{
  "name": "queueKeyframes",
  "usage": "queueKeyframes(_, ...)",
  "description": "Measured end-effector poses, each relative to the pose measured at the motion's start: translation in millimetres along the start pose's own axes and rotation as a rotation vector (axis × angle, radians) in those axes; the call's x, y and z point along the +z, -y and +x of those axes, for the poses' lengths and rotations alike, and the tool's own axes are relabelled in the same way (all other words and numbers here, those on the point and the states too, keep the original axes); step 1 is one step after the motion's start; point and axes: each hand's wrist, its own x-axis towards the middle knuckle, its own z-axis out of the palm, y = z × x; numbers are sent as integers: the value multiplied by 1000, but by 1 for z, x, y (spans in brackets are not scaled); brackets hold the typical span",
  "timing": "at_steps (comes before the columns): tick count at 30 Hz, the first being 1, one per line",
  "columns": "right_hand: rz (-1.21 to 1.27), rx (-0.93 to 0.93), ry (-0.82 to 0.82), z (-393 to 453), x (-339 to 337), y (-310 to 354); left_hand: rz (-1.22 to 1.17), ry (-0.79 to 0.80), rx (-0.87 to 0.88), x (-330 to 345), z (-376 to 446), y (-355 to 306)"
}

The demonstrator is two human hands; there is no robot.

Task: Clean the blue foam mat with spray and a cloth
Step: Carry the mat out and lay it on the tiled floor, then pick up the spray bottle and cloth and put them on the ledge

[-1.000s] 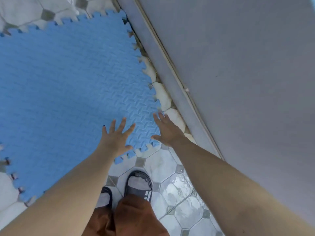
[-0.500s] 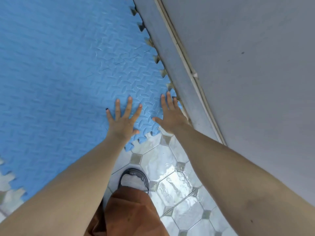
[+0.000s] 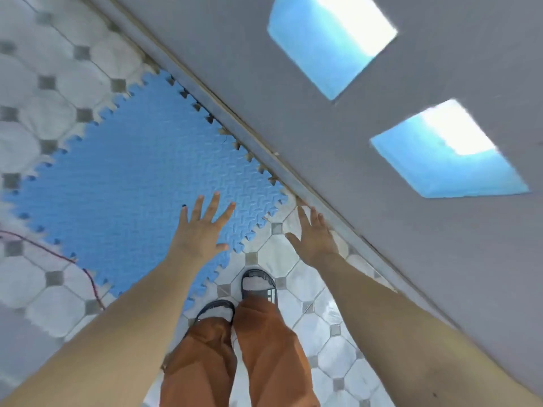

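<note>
The blue foam mat (image 3: 132, 183), with a toothed puzzle edge and a ribbed pattern, lies flat on the tiled floor along the base of a grey wall. My left hand (image 3: 202, 230) hovers over the mat's near corner, fingers spread, holding nothing. Off the mat, my right hand (image 3: 314, 236) is over the tiles by the wall's base, fingers apart and empty. No spray bottle or cloth is in view.
A grey wall (image 3: 382, 201) with two square openings (image 3: 329, 42) runs along the right. My feet in dark slides (image 3: 258, 284) stand on wet-looking white tiles (image 3: 305, 327) just below the mat. A thin red cord (image 3: 88, 274) lies on the floor at the left.
Both hands were on the mat's near corner; now they are lifted away, the right one off the mat. The view has pulled back, and the mat lies against the wall.
</note>
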Motion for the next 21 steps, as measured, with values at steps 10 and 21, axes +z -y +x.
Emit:
queueKeyframes(10,645,487,-184,-190,-54,-73,250,72,348,-139,-82,-151)
queueKeyframes(21,1241,1022,-321,-347,93,-272,427,172,725,-92,-96,-395)
